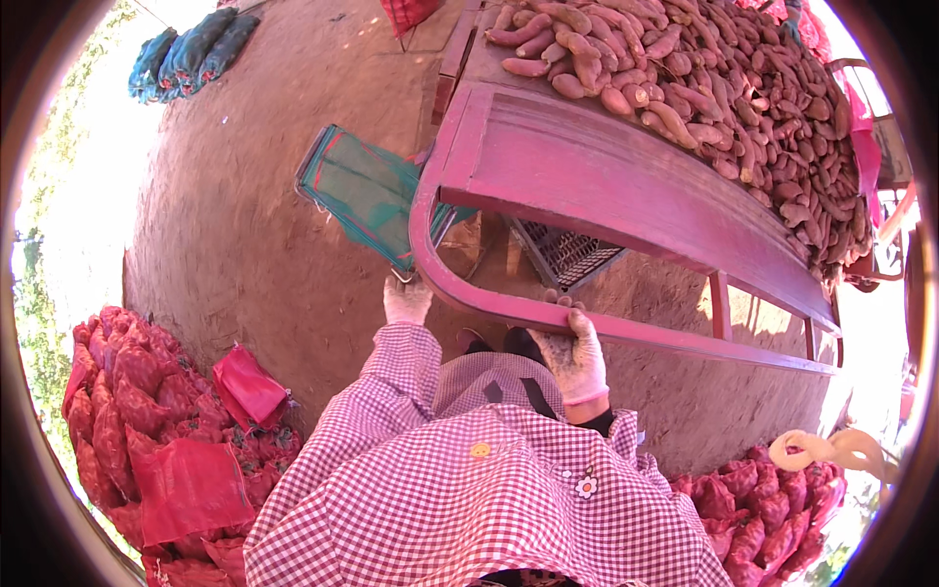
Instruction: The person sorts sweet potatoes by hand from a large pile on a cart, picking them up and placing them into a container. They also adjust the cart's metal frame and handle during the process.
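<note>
My left hand (408, 299), in a pale work glove, is at the near end of a metal frame that carries a green mesh bag (363, 192); its fingers are partly hidden, so its grip is unclear. My right hand (574, 352), in a soiled white glove, is closed around the rounded red rail (506, 304) of a wooden bench-like frame. Beyond the rail's wide red panel (587, 169) lies a large heap of sweet potatoes (733, 95). Under the rail stands a dark plastic crate (568, 253).
Filled red mesh sacks (132, 389) are piled at the lower left, more red sacks (763, 506) at the lower right. Filled dark green sacks (194, 55) lie at the upper left. A red bag (407, 13) is at the top, on the brown floor (242, 220).
</note>
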Motion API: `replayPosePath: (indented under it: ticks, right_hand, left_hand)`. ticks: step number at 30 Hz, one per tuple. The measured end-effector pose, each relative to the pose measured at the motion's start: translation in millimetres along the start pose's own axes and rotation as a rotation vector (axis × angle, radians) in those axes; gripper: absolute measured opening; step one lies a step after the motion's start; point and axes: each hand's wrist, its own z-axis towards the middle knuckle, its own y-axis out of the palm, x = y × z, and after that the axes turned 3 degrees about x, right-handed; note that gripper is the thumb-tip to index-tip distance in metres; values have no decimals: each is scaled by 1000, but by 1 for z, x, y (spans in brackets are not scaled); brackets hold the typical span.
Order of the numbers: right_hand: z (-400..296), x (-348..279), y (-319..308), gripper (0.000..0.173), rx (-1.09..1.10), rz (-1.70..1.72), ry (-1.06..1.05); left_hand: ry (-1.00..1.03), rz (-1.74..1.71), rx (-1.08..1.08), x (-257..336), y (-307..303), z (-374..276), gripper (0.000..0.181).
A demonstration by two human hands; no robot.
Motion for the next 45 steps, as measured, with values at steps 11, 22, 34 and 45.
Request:
replayPosePath:
  ticks: [11, 22, 34, 45]
  right_hand:
    - [46, 5, -92, 39, 35, -121, 38]
    - [68, 9, -124, 30, 169, -56, 127]
    - [44, -145, -166, 55, 153, 431, 631]
    - [2, -244, -159, 59, 384, 548, 664]
  left_hand:
    - [-144, 248, -170, 16, -4, 19, 49]
    - [-111, 148, 81, 21, 7, 37, 40]
    - [-98, 468, 100, -3, 18, -29, 67]
    - [190, 575, 190, -40, 46, -14, 55]
